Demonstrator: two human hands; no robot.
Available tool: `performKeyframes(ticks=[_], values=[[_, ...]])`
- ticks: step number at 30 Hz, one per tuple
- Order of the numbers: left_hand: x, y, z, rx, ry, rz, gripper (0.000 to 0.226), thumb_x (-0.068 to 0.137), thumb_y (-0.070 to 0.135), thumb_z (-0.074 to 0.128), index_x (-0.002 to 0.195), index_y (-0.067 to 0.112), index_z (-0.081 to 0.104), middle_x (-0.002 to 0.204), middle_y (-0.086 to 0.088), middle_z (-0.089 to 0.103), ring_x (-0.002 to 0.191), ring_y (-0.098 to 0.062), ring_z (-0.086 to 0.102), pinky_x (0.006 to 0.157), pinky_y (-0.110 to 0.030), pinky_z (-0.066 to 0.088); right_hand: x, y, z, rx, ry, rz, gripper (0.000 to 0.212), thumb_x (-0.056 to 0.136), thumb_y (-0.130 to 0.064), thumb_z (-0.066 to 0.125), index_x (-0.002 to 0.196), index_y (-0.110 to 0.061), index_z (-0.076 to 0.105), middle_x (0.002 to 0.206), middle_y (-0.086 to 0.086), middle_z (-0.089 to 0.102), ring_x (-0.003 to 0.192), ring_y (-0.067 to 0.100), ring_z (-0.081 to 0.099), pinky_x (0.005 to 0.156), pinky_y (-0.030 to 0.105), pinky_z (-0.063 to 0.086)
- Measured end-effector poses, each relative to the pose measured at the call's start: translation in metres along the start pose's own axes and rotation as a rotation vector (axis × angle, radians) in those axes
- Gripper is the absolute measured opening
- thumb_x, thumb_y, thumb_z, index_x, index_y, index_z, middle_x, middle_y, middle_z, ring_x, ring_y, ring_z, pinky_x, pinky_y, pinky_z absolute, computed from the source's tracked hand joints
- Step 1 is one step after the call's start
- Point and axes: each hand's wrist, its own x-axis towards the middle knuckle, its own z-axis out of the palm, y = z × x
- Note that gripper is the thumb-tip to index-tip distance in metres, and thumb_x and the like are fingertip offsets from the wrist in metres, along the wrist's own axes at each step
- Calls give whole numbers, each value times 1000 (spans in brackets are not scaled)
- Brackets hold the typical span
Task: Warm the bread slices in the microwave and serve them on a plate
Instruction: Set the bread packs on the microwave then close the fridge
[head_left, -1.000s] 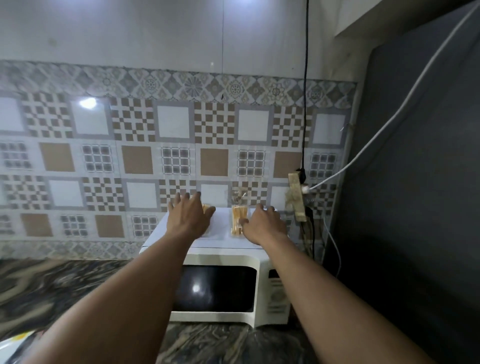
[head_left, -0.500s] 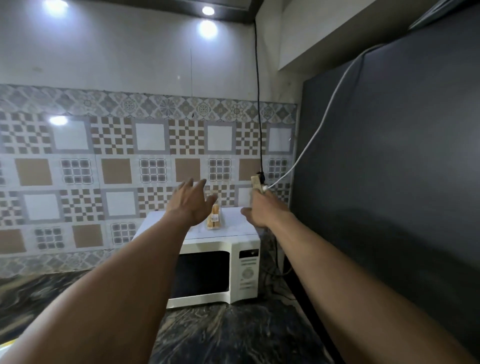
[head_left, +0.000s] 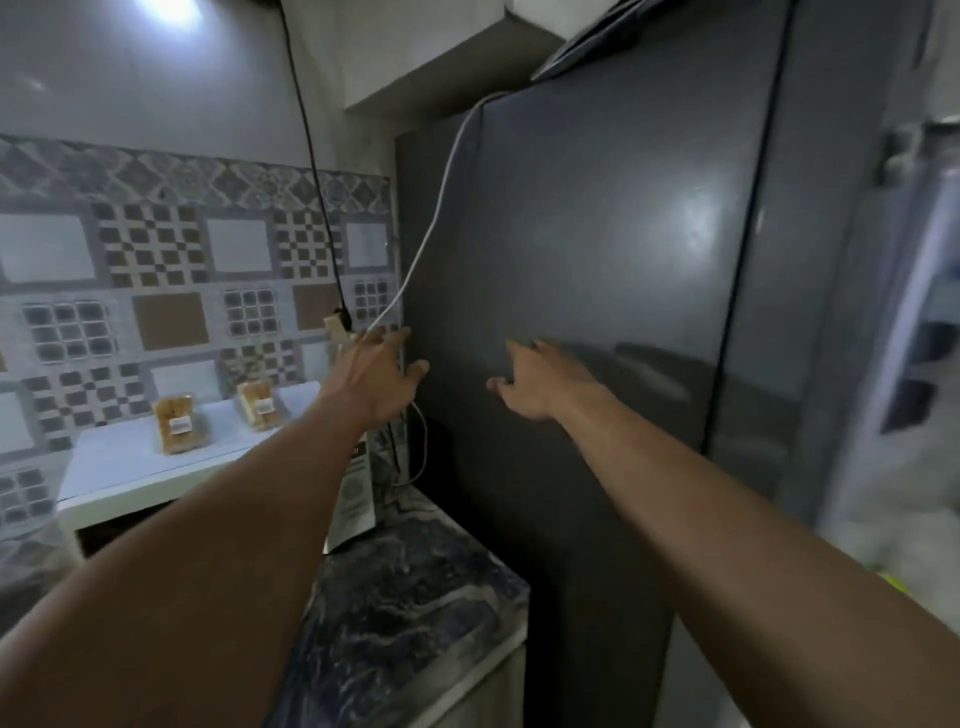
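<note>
The microwave (head_left: 156, 467) stands at the left on the desk (head_left: 405, 587), and the bread is not in it yet. Two wrapped packs of bread slices (head_left: 179, 423) sit upright on its white top, well apart from both hands. The left hand (head_left: 374, 376) and the right hand (head_left: 530, 387) reach forward with fingers spread and hold nothing, aimed at the fridge rather than the bread. I judge the fetching is yet to be made. The sound course is to turn left, take one pack by its sides from above, and leave the other hand free for the microwave door. No plate shows here.

The dark fridge (head_left: 597, 260) fills the right half and closes off the desk's right end, making a tight corner. The patterned tiled wall (head_left: 156, 291) runs behind. A white cable (head_left: 434, 218) and a black cable (head_left: 311, 156) hang down to a socket block (head_left: 336, 328) just behind the left hand, where a careless sweep could snag them
</note>
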Motion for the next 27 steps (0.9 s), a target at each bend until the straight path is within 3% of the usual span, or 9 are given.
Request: performKeyframes(ticks=[4, 10, 13, 21, 27], values=[[-8, 63, 11, -41, -25, 113, 61, 102, 46, 44, 154, 17, 32, 158, -17, 31, 148, -36, 23, 121, -51, 21, -48, 48, -23, -38, 79, 93, 73, 98, -54, 47, 155, -14, 24, 157, 19, 31, 143, 37, 29, 115, 53, 29], [-30, 162, 41, -167, -30, 304, 54, 102, 40, 46, 148, 12, 42, 147, -18, 44, 134, -39, 42, 110, -50, 39, -130, 118, -55, -69, 188, 220, 61, 98, -42, 51, 149, -16, 34, 141, 18, 47, 129, 38, 47, 102, 45, 44], [-44, 212, 55, -255, -3, 413, 52, 102, 36, 48, 147, 11, 43, 150, -15, 45, 137, -35, 41, 112, -45, 38, -169, 152, -73, -115, 232, 324, 57, 98, -33, 51, 148, -11, 33, 138, 19, 49, 124, 39, 50, 96, 44, 44], [-70, 348, 77, -413, 9, 666, 47, 105, 31, 42, 149, 12, 43, 153, -8, 44, 139, -27, 42, 111, -37, 34, -248, 247, -101, -151, 252, 615, 54, 99, -32, 48, 146, -12, 32, 142, 19, 44, 132, 36, 43, 102, 47, 42], [-67, 445, 115, -450, -66, 757, 49, 105, 33, 40, 151, 13, 39, 157, -7, 39, 146, -23, 32, 113, -39, 30, -276, 327, -114, -194, 266, 737, 57, 99, -37, 48, 149, -13, 31, 145, 17, 42, 134, 36, 40, 104, 48, 40]])
